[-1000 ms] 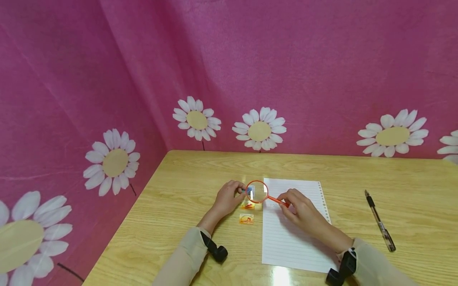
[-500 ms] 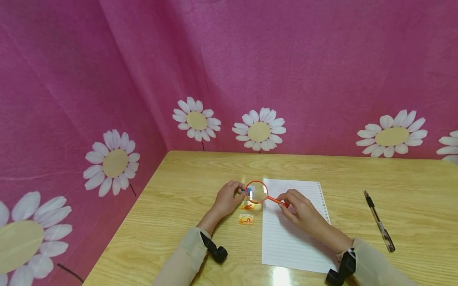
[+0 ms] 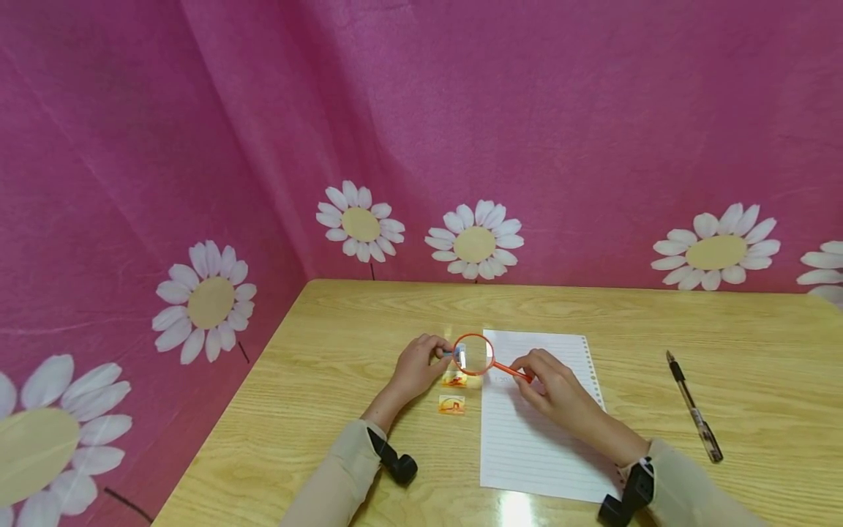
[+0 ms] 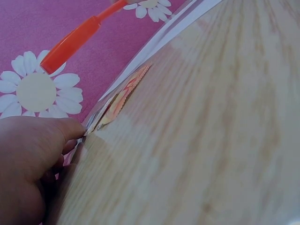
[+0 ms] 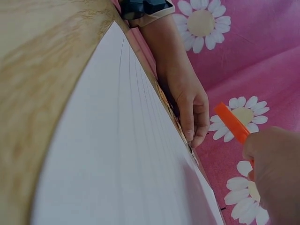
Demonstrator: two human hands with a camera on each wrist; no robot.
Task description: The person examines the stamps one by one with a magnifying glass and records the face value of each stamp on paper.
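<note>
My right hand (image 3: 560,388) pinches the thin handle of an orange magnifying glass (image 3: 507,369) and holds its round lens above a small blue stamp (image 3: 459,357). Between thumb and fingertips, my left hand (image 3: 416,368) grips that stamp at its left edge. Two yellow-orange stamps lie nearer to me: one stamp (image 3: 454,380) right below the blue one, the other stamp (image 3: 451,405) a bit closer. In the left wrist view a stamp with a toothed edge (image 4: 123,98) lies just beyond my fingertips. The right wrist view shows the lens rim edge-on (image 5: 232,123), apart from the table.
A lined sheet of paper (image 3: 540,454) with punched holes lies under my right hand, bearing faint writing near its upper left. To its right rests a black pen (image 3: 694,406). A pink curtain with daisies (image 3: 560,132) hangs behind and left of the wooden table (image 3: 369,315).
Both hands, the magnifying glass and the stamps keep nearly the same places. The whole head view has shifted very slightly.
</note>
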